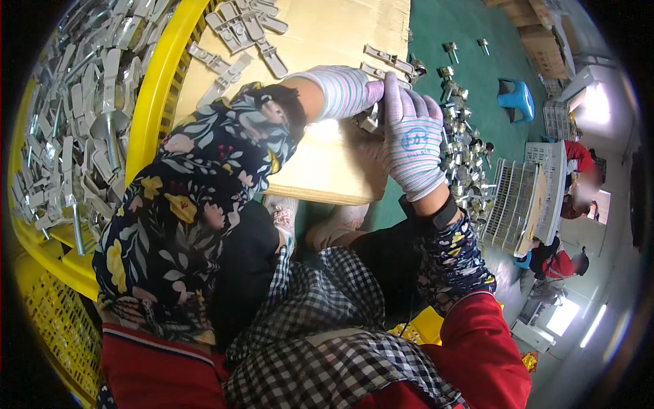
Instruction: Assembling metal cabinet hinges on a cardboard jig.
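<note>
Okay, left hand (344, 90) and right hand (413, 140) are bracketing a small metal part (368, 121) near the surface's (334, 163) right edge, fingers bunching there, can't tell whose are clamping, so one should be steadying while the other is working.

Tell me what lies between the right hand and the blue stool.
In the head view, many small metal fittings lie scattered between the right hand and the blue stool, with a stretch of green floor nearer the stool.
</note>
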A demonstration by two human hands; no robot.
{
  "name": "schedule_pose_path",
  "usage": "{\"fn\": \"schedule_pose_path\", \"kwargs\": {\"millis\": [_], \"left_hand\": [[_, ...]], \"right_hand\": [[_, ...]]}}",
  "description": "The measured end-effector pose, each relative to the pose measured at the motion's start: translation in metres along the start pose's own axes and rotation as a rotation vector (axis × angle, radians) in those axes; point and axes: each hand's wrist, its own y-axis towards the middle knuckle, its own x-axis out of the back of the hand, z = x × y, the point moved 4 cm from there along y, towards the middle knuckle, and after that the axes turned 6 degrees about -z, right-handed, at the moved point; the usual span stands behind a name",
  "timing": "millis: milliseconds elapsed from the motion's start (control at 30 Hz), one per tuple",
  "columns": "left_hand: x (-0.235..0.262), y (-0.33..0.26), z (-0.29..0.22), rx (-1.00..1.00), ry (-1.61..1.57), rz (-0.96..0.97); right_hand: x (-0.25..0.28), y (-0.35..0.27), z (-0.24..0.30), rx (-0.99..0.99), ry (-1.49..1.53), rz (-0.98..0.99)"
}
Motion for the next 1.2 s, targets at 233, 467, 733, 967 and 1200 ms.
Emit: {"fn": "schedule_pose_path", "kwargs": {"millis": [233,467,733,967,1200], "left_hand": [[0.006,-0.010,-0.010,-0.101,0.055,-0.063],[0.007,-0.016,-0.010,-0.119,0.070,-0.035],[0.020,-0.018,0.035,0.359,-0.766,0.047],[0.054,-0.035,0.028,0.246,-0.391,-0.340],[0.027,-0.040,0.001,0.046,0.082,-0.258]], "right_hand": [[-0.011,-0.002,-0.001,-0.006,0.027,0.048],[-0.002,0.001,0.007,-0.036,0.038,0.041],[-0.009,-0.002,0.004,0.033,-0.031,0.139],[0.001,0.017,0.003,0.036,0.012,0.203],[-0.012,0.041,-0.017,-0.028,0.127,0.547]]}}
